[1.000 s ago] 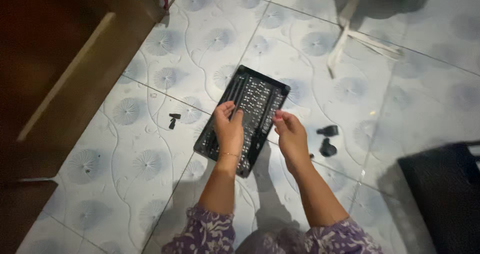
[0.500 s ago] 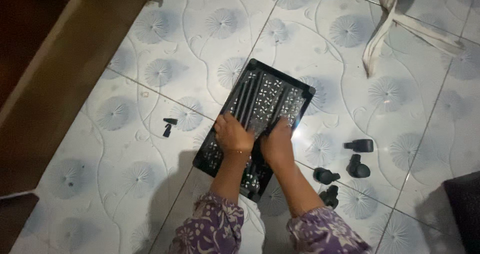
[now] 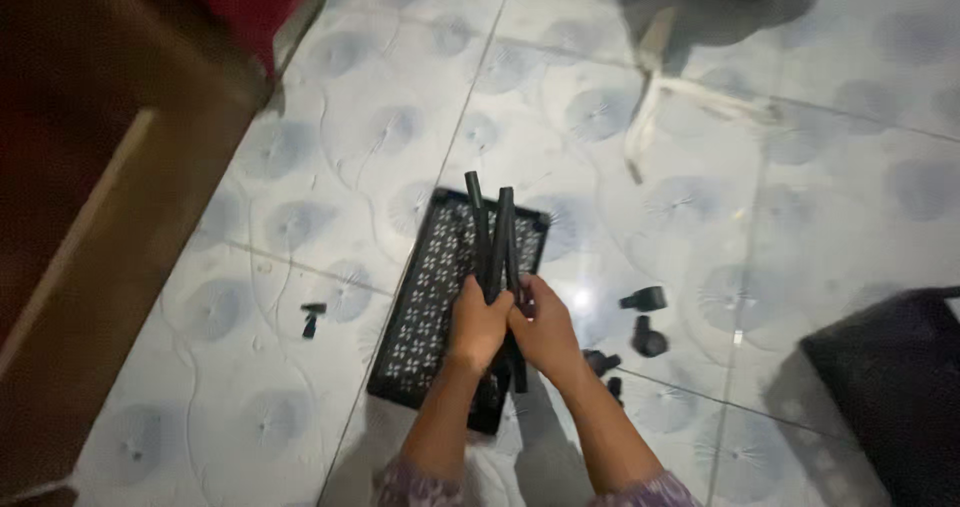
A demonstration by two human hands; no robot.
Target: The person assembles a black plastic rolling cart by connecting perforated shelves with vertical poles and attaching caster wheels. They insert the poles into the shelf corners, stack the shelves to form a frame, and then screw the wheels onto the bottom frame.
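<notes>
A black perforated plastic panel [image 3: 430,297] lies flat on the patterned floor tiles. Both hands grip a bundle of black rods [image 3: 492,229] lifted above the panel, their far ends pointing away from me. My left hand [image 3: 478,325] wraps the rods from the left. My right hand [image 3: 545,329] clasps them from the right, touching the left hand. The lower ends of the rods stick out below the hands.
Small black connector pieces [image 3: 645,299] lie on the tiles right of the panel, another small black piece [image 3: 312,317] to its left. A dark wooden furniture piece [image 3: 90,197] fills the left side. A black object [image 3: 890,387] sits at the right; a white frame [image 3: 660,87] stands beyond.
The hands, which rested on the rods lying on the panel, have closed around the bundle and raised it off the panel. The camera view shifted.
</notes>
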